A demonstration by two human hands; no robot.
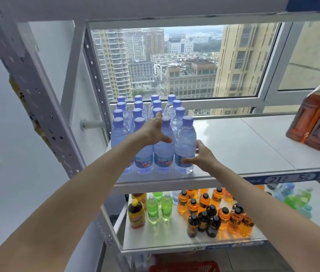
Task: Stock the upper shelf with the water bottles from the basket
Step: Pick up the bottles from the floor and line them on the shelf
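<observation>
Several clear water bottles (163,146) with purple caps stand in rows at the left end of the white upper shelf (243,146). My left hand (153,132) reaches over the front row, fingers spread, palm against the bottles without gripping one. My right hand (200,158) rests its spread fingers on the right side of the front-right bottle (185,148), thumb at its label. That bottle stands upright on the shelf. The red basket (186,266) shows only as a rim at the bottom edge.
Two large brown tea bottles (316,122) stand at the shelf's right end. The lower shelf (165,240) holds yellow, green and orange drink bottles (214,211). A grey metal upright (37,99) rises on the left. A window lies behind the shelf.
</observation>
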